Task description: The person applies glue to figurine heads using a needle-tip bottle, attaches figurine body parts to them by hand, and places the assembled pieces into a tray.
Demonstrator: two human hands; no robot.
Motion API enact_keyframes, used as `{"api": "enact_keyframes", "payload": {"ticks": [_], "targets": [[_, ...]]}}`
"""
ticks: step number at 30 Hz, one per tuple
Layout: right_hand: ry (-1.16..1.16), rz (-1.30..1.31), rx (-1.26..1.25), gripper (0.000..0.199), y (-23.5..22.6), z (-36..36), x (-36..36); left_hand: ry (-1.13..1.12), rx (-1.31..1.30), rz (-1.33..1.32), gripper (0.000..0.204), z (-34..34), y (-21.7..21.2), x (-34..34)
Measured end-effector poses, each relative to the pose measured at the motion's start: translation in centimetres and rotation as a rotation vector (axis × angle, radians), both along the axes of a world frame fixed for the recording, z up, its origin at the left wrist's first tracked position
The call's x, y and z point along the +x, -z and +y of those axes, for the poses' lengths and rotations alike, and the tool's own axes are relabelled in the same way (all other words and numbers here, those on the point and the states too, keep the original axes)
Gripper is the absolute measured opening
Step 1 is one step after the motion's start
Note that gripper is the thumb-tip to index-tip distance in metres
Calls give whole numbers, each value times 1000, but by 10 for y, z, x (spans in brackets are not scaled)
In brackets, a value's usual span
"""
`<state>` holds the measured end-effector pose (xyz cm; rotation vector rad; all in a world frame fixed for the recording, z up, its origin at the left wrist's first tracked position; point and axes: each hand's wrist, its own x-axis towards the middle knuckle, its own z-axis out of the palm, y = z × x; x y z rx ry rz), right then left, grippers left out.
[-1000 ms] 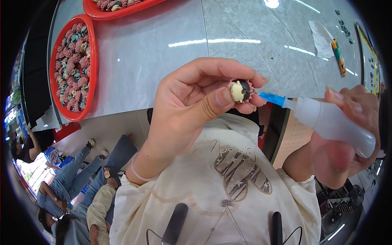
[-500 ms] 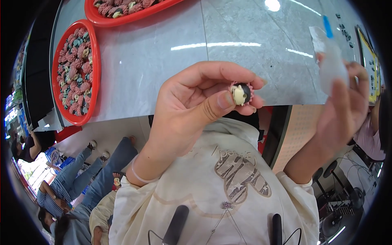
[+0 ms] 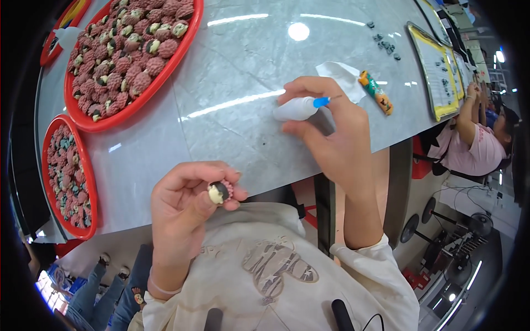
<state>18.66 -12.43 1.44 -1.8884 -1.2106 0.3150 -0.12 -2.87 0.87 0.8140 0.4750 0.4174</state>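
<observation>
Between the thumb and fingertips of my left hand (image 3: 185,201) is a small figurine piece (image 3: 216,194), cream-coloured with a dark cap and a pink ridged part behind. It is held just off the near table edge. My right hand (image 3: 342,124) grips a white squeeze bottle (image 3: 293,109) between thumb and fingers over the table. The bottle lies tilted, its blue collar (image 3: 321,102) and thin needle tip pointing right, away from the figurine piece.
A large red basin (image 3: 190,41) of pink, cream and dark pieces stands at the far left. Nearer is a smaller red basin (image 3: 91,196). White tissue (image 3: 339,74), a green-and-orange tube (image 3: 376,94), dark bits (image 3: 385,44) and a yellow-edged tray (image 3: 428,77) lie right. Another person (image 3: 477,138) sits beyond.
The view has swung right, bringing the tube and trays into sight. My right hand has brought the squeeze bottle from upright to tilted, closer to my left hand, which keeps the figurine piece.
</observation>
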Motion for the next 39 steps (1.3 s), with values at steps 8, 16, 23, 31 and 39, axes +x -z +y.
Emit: {"api": "enact_keyframes", "payload": {"ticks": [8, 16, 23, 31, 39], "targets": [[506, -185, 47, 22, -15, -54, 142, 12, 13, 31, 25, 3, -3, 0], [614, -296, -119, 21, 4, -50, 162, 42, 6, -1, 25, 2, -4, -2], [178, 774, 418, 28, -21, -63, 94, 48, 3, 5, 24, 1, -4, -2], [-189, 1257, 563, 27, -15, -67, 42, 71, -19, -12, 27, -2, -6, -3], [-241, 1222, 433, 30, -12, -54, 9, 48, -44, -94, 28, -8, -4, -6]]}}
